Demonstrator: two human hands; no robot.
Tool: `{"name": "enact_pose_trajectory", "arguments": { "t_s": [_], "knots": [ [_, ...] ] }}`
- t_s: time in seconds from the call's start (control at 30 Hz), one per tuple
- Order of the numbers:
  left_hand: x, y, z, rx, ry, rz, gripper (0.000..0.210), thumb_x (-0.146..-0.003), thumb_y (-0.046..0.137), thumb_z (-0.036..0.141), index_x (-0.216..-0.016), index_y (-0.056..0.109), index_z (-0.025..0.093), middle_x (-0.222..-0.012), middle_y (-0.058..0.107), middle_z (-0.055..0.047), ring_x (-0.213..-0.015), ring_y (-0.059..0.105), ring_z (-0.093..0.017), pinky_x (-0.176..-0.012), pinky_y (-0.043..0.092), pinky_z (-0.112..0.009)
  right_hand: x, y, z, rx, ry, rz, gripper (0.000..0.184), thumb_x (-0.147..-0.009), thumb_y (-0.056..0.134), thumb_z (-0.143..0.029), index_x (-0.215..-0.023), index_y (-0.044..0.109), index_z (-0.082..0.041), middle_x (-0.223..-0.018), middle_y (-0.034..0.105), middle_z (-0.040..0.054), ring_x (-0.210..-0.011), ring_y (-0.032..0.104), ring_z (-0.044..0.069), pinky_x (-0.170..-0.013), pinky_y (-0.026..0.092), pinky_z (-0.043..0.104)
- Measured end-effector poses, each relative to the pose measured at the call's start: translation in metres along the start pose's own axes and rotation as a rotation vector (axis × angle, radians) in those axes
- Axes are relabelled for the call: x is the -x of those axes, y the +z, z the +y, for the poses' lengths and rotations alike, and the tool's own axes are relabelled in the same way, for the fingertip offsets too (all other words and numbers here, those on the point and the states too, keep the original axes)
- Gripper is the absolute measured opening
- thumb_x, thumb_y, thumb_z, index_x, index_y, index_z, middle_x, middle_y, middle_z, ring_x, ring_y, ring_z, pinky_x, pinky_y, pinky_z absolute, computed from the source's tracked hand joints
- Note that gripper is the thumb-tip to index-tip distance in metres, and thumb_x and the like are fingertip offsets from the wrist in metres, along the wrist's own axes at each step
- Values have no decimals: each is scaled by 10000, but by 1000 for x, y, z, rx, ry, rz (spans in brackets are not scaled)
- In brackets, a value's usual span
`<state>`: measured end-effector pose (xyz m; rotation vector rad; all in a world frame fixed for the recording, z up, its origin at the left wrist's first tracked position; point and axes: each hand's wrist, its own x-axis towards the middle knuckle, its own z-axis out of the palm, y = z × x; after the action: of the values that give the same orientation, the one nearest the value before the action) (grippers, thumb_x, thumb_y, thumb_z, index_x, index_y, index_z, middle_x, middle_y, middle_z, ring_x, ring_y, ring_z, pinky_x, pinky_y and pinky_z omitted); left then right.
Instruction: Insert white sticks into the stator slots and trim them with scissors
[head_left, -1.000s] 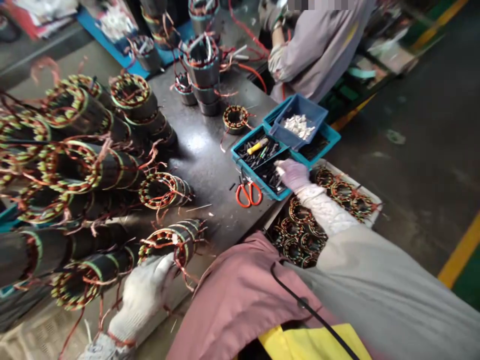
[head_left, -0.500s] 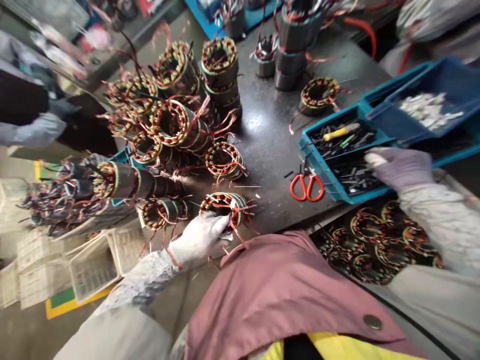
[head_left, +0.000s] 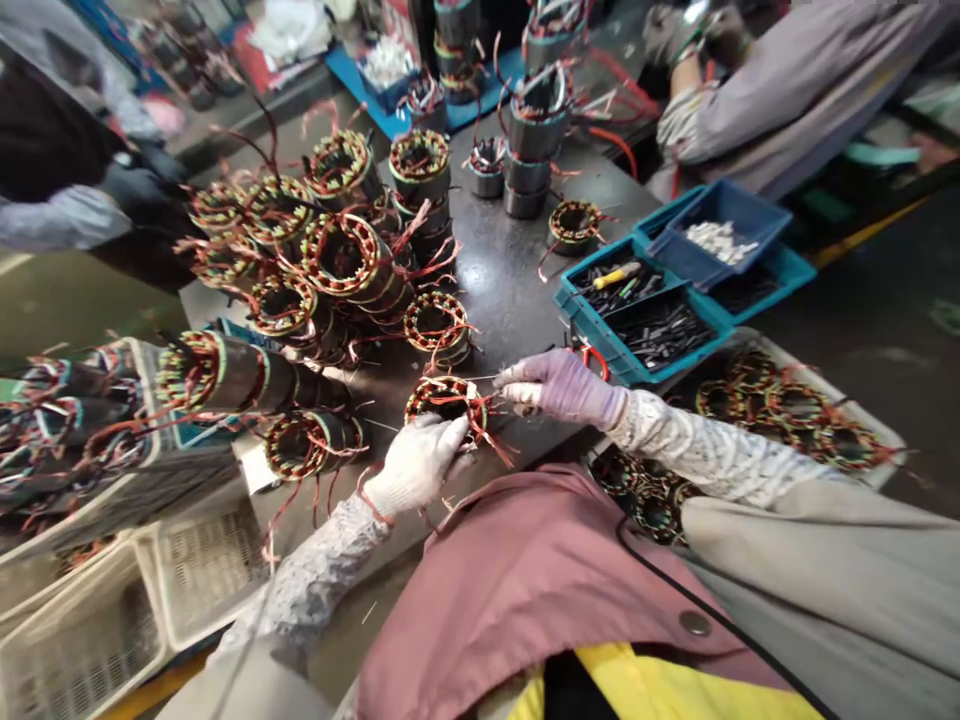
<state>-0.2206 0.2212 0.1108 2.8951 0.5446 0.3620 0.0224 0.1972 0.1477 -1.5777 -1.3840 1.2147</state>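
A motor stator [head_left: 477, 408], a ring core with copper windings and loose red leads, stands on the table in front of me. My left hand [head_left: 424, 460], in a white glove, has its fingers closed around the near side of it. My right hand [head_left: 559, 388], in a pale purple glove, is just right of this stator with fingertips pinched together. A thin straight rod [head_left: 480, 378] lies in line with those fingertips; whether they hold it, or something small, I cannot tell. Red-handled scissors [head_left: 598, 362] are partly hidden behind the right hand.
Stacked stators [head_left: 341, 262] crowd the left and back. A teal divided bin [head_left: 651, 378] holds black sleeves and a yellow-handled tool [head_left: 616, 276]; a blue bin [head_left: 679, 245] holds white pieces. Crates [head_left: 169, 590] stand lower left. Other people work at upper left and upper right.
My right hand has left the black sleeves in the teal bin and come left, beside the stator. My left hand stays on the stator. The camera view has shifted.
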Motion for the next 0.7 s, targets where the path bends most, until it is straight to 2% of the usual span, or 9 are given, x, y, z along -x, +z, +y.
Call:
{"name": "enact_pose_trajectory", "arguments": {
  "t_s": [0.2,0.33,0.43,0.57,0.63,0.7],
  "knots": [
    [0,3,0,-2,4,15,423,-902,471,344,-1261,462,119,-915,700,-94,-784,652,-219,-777,507,-364,-2,4,-5,219,-91,-199,303,-767,614,-319,-985,747,-157,-699,720,13,-567,623,131,-551,476,226],
    [1,2,1,-4,-20,4,408,-905,463,323,-1252,470,109,-925,699,-100,-807,650,-222,-798,503,-371,2,4,-3,371,-279,-143,357,-800,617,-323,-1123,689,-190,-908,737,31,-792,674,173,-712,496,246],
    [1,0,0,-23,-16,-17,381,-911,444,313,-1236,492,120,-900,697,-97,-800,645,-228,-788,502,-379,5,15,-4,487,-284,-84,255,-867,533,-261,-1034,710,-187,-854,732,35,-698,651,143,-665,473,231],
    [1,-4,2,-60,18,19,338,-915,429,308,-1189,518,130,-858,691,-98,-782,635,-240,-705,506,-368,0,38,-5,524,-292,-176,217,-884,518,-222,-910,722,-152,-817,722,43,-710,637,145,-671,460,236],
    [0,-5,0,-73,30,62,330,-916,427,290,-1190,507,122,-850,689,-96,-759,627,-232,-681,507,-353,-7,26,3,478,-261,-161,197,-874,557,-248,-967,717,-179,-858,724,18,-748,645,137,-694,474,227],
    [-1,-4,-2,-89,33,104,331,-915,427,271,-1201,495,118,-816,686,-83,-739,620,-227,-668,506,-341,-8,-13,20,479,-121,16,237,-870,571,-274,-1070,688,-220,-956,721,0,-803,655,127,-738,493,226]
  ]
}}
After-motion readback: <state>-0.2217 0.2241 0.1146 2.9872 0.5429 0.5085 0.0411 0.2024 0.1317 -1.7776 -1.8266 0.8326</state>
